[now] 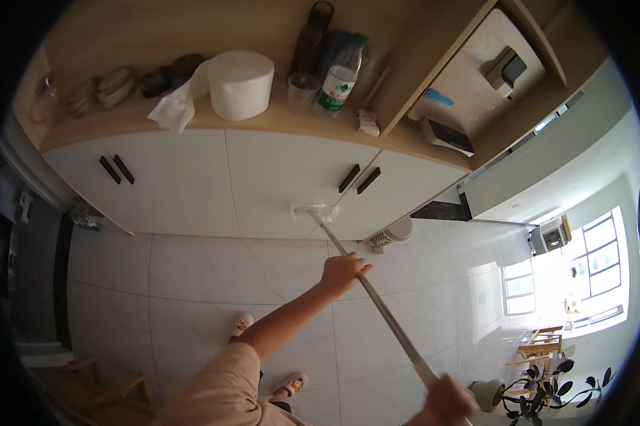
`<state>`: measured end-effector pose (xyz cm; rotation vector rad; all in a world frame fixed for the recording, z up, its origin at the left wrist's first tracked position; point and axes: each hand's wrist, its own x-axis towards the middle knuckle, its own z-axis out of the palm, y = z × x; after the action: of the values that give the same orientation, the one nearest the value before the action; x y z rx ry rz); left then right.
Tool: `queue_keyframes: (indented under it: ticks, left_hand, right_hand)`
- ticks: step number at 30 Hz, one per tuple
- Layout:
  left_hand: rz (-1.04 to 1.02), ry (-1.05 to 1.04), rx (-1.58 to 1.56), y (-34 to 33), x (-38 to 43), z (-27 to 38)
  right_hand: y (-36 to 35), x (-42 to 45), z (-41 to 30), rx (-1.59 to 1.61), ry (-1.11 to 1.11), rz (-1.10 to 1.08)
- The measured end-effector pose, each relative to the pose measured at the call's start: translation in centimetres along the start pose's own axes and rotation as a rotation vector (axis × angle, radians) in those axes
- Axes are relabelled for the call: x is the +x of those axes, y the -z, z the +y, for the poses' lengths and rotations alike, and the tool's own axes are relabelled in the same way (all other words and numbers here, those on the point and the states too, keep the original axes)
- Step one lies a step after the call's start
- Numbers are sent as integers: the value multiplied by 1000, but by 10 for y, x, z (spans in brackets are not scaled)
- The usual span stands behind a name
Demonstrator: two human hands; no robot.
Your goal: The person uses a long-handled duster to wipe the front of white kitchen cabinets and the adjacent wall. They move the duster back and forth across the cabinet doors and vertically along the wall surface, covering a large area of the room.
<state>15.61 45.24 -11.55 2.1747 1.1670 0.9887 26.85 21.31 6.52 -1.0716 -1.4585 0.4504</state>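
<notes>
My left hand (345,274) is wrapped around the middle of a long metal pole (389,317). Lower down, at the right, my right hand (450,402) grips the pole near its other end and looks blurred. The pole slants up and left to a flat white mop head (314,212), which seems to be at the white cabinet door (282,175) or just in front of it. That head lies below a pair of black door handles (349,178); whether it touches the door or the floor I cannot tell.
Above the doors, a wooden shelf (293,123) carries a tissue roll (241,85), a plastic cup (302,93) and a plastic bottle (339,82). A perforated bin (394,234) stands beside the cabinet. Wooden chair (123,391) at lower left; potted plant (538,391) at lower right.
</notes>
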Motion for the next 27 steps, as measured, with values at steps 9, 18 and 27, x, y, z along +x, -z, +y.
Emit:
queue_keyframes:
  ticks: [9,18,27]
  left_hand:
    - [-222,-8,-40,-45,-20,-51]
    - [-476,109,213,-215,-85,-272]
    - [-449,-283,235,-76,-28,-105]
  right_hand:
    - [-38,11,5,277,265,151]
    - [-74,-80,222,120,-349,-248]
    - [17,-56,85,227,-27,74]
